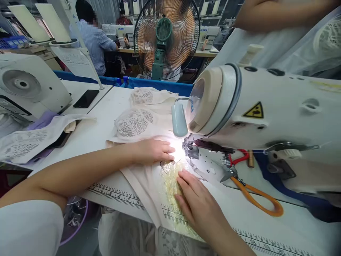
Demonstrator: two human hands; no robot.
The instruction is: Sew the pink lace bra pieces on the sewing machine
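My left hand (153,151) lies palm down on cream fabric (141,177), its fingers stretched toward the needle area of a white sewing machine (277,106). Under the fingertips of my right hand (198,197) is a pale yellow, shiny translucent strip (170,185) that runs toward the table's front edge. Its far end meets the fabric near my left fingertips. My right fingers rest flat and slightly bent on it. Bra-like pieces with lace cups (135,122) lie just beyond my left hand. The underside of both palms is hidden.
Orange-handled scissors (258,197) and a red-handled tool (241,156) lie right of the needle. A phone (86,98), a second machine (32,83) and lace pieces (34,138) are at left. A fan (163,35) stands behind; a person (92,42) sits beyond. Another person's arm (279,16) reaches in.
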